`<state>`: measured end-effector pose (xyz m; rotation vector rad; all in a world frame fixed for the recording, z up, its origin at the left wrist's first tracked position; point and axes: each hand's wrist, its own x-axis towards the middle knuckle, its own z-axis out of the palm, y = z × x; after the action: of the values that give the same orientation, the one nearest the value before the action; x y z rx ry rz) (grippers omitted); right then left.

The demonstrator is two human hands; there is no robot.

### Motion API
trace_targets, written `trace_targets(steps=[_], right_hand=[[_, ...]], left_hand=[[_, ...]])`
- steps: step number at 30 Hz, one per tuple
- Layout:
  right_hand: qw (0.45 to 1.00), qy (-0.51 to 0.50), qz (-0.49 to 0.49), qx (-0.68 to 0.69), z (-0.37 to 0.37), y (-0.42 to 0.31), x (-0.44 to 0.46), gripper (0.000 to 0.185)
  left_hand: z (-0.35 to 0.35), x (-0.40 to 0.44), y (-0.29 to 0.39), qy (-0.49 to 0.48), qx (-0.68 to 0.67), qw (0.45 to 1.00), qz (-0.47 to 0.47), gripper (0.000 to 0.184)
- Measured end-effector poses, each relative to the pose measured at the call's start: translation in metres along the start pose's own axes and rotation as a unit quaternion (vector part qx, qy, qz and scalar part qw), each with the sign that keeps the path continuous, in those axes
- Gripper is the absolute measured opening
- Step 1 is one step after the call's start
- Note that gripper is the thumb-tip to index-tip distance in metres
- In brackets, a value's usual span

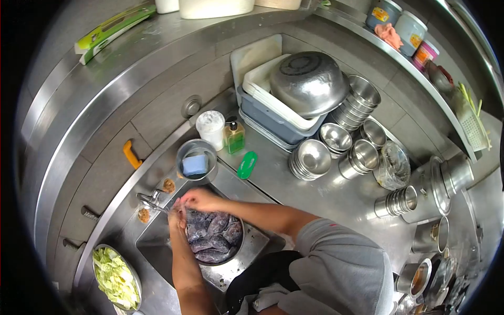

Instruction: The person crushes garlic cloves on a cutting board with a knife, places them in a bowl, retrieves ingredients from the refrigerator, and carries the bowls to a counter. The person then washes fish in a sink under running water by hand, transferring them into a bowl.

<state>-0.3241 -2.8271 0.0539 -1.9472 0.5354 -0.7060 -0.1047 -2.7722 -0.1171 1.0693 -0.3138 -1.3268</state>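
Over the sink, my left hand and my right hand meet just beside the metal faucet. Their fingers are close together, and whatever lies between them is too small to make out. Right below and beside the hands, a round metal bowl sits in the sink. It is filled with several dark, purplish, elongated pieces that look wet or frosted.
A bowl of chopped cabbage stands at the lower left. Behind the sink are a pot with a blue sponge, a white tub, a green soap bottle and a green brush. Stacked metal bowls stand on the right.
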Motion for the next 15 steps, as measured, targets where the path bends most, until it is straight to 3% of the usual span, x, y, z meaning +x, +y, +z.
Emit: trace_targets(steps=[1, 2, 3, 4, 5, 6, 7, 8, 10, 12, 13, 14, 15], right_hand=[[0.992, 0.035, 0.048, 0.113, -0.026, 0.028, -0.015, 0.02], [0.99, 0.079, 0.073, 0.091, -0.07, 0.021, -0.04, 0.021], [0.989, 0.13, 0.068, 0.003, -0.12, 0.005, -0.067, 0.023], [0.966, 0.191, 0.051, 0.167, -0.162, 0.014, -0.094, 0.023], [0.952, 0.287, 0.0, 0.107, -0.205, -0.003, -0.121, 0.027], [0.914, 0.38, -0.008, 0.141, -0.245, -0.022, -0.148, 0.032], [0.878, 0.474, 0.015, 0.06, -0.287, -0.029, -0.172, 0.037], [0.826, 0.562, -0.037, 0.034, -0.321, -0.041, -0.193, 0.036], [0.705, 0.709, -0.013, 0.011, -0.39, -0.041, -0.216, 0.03], [0.64, 0.756, 0.061, 0.121, -0.441, -0.035, -0.221, 0.035], [0.643, 0.754, 0.059, 0.122, -0.457, -0.038, -0.214, 0.035], [0.66, 0.71, 0.082, 0.231, -0.469, -0.041, -0.207, 0.04], [0.667, 0.656, 0.105, 0.338, -0.481, -0.042, -0.2, 0.045]], left_hand=[[0.008, -0.004, 0.011, -0.011, -0.015, 0.999, -0.048, 0.022], [0.016, -0.009, 0.027, -0.02, -0.029, 0.995, -0.096, 0.019], [0.046, -0.032, 0.047, 0.061, 0.021, 0.992, -0.108, 0.019], [0.048, -0.033, 0.05, 0.063, 0.023, 0.992, -0.11, 0.019], [0.047, -0.035, 0.051, 0.089, 0.069, 0.989, -0.094, 0.02], [0.044, -0.038, 0.05, 0.116, 0.114, 0.984, -0.078, 0.024], [0.028, -0.03, 0.041, 0.081, 0.15, 0.985, 0.0, 0.034], [0.016, -0.017, 0.029, 0.088, 0.148, 0.985, -0.004, 0.034], [0.003, 0.004, 0.018, 0.089, 0.116, 0.987, 0.067, 0.037], [0.022, -0.016, 0.037, 0.063, 0.175, 0.976, 0.11, 0.032], [0.019, -0.013, 0.038, 0.08, 0.182, 0.978, 0.071, 0.03], [0.018, -0.012, 0.038, 0.097, 0.189, 0.977, 0.033, 0.03], [0.017, -0.012, 0.036, 0.088, 0.174, 0.979, 0.053, 0.03]])
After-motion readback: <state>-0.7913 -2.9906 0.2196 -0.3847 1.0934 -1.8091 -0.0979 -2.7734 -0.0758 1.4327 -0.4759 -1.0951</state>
